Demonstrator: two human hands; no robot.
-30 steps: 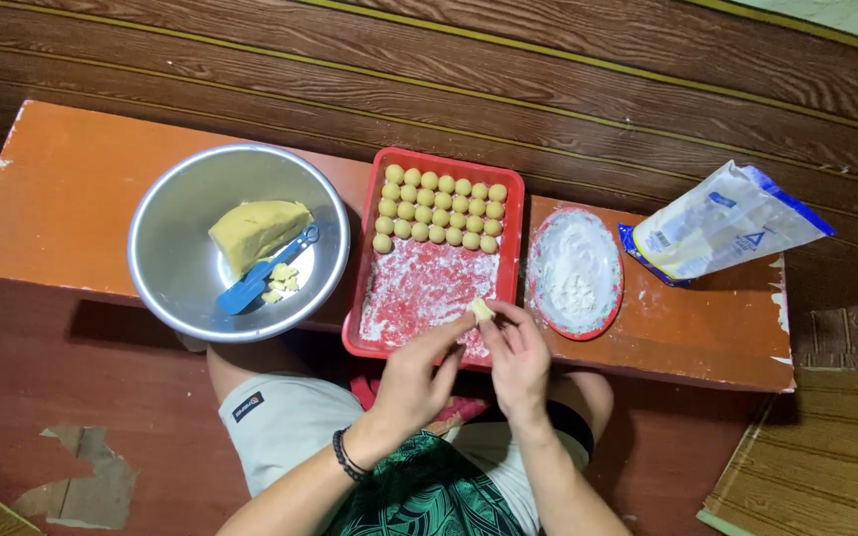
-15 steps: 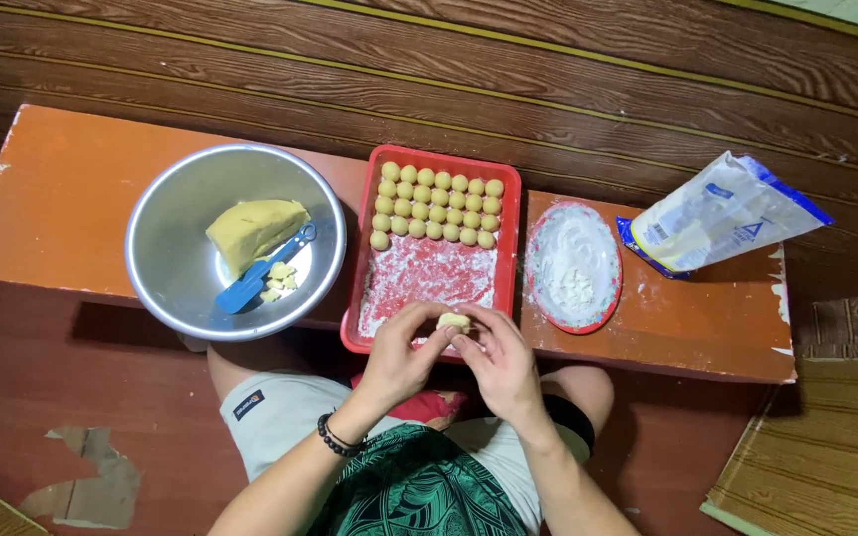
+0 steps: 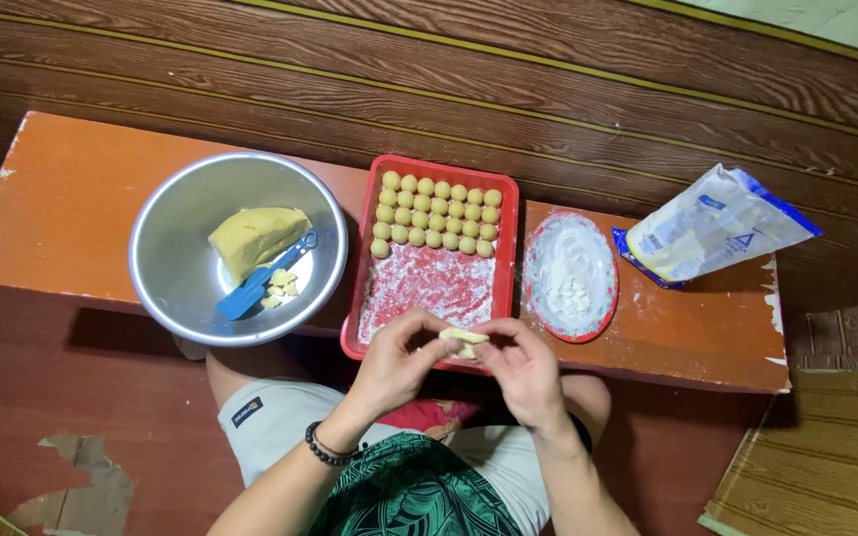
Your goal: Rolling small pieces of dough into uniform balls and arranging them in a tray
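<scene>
My left hand [image 3: 396, 360] and my right hand [image 3: 525, 368] meet over the near edge of a red tray [image 3: 365, 260], both pinching one small flattened piece of yellow dough [image 3: 464, 340] between the fingertips. The tray's floor is dusted with white flour, and several rows of small yellow dough balls [image 3: 436, 213] line its far end. Left of the tray stands a metal bowl [image 3: 176, 238] holding a lump of yellow dough [image 3: 255, 238], a blue scraper [image 3: 255, 288] and a few dough bits.
A red plate [image 3: 603, 318] heaped with white flour sits right of the tray. Beyond it lies an open white and blue flour bag [image 3: 717, 223]. Everything rests on a low orange bench [image 3: 62, 208] over a wooden floor. My knees are under the bench's near edge.
Both hands have drawn back from the tray's middle toward its near edge, still working the same dough piece, which now looks flatter.
</scene>
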